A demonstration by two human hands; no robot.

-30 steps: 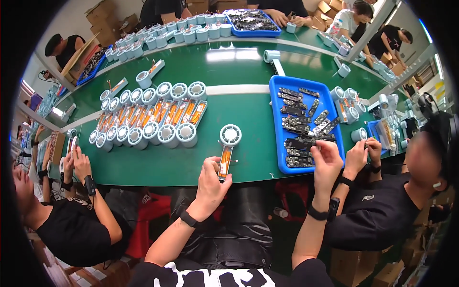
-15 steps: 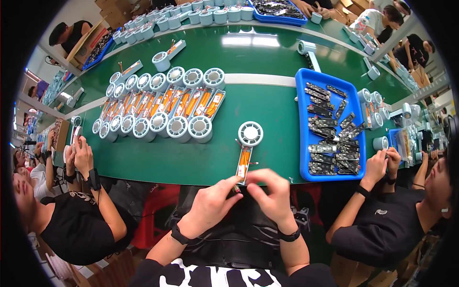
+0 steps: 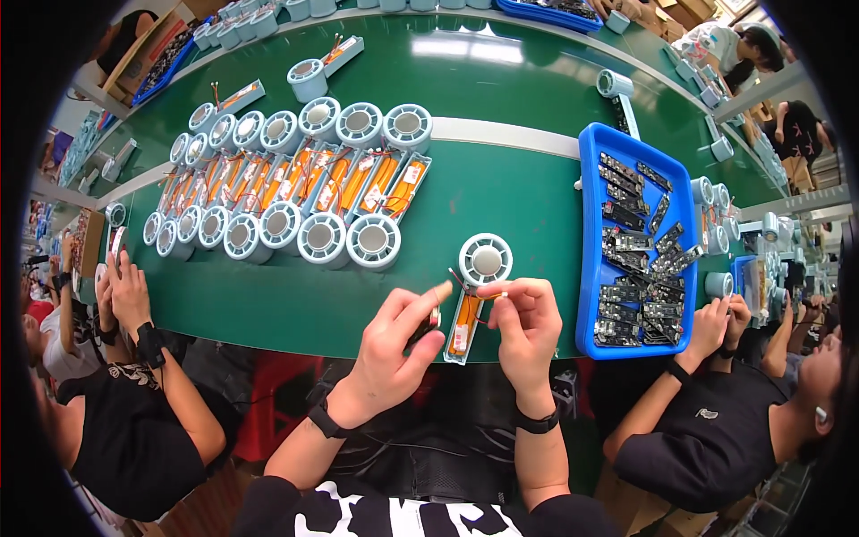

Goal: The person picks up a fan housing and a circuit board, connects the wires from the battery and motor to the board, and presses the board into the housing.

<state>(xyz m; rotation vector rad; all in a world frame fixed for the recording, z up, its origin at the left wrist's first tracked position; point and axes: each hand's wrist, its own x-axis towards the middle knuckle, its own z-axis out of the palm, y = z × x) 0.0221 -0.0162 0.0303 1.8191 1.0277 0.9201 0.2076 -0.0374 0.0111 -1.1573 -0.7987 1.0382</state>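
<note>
In front of me on the green bench lies a light-blue handheld fan housing (image 3: 486,259), its round head away from me and its open handle toward me. An orange battery pack (image 3: 466,315) with a white label sits in that handle. My left hand (image 3: 389,353) is closed on a small dark circuit board (image 3: 428,326), mostly hidden by the fingers, just left of the handle. Above the battery, my right hand (image 3: 528,327) pinches a thin wire (image 3: 490,294) with a pale connector end. Whether the wire touches the board cannot be told.
Rows of similar fan housings (image 3: 320,237) with batteries stand to the left. At the right, a blue tray (image 3: 586,268) holds many circuit boards (image 3: 626,291). Another fan (image 3: 615,85) lies beyond the tray. People work on both sides, a co-worker's hands (image 3: 716,320) at right.
My right hand has moved up beside the fan head and now pinches the wire. My left hand has shifted left, off the handle's end, still with the board. The view has shifted slightly.
</note>
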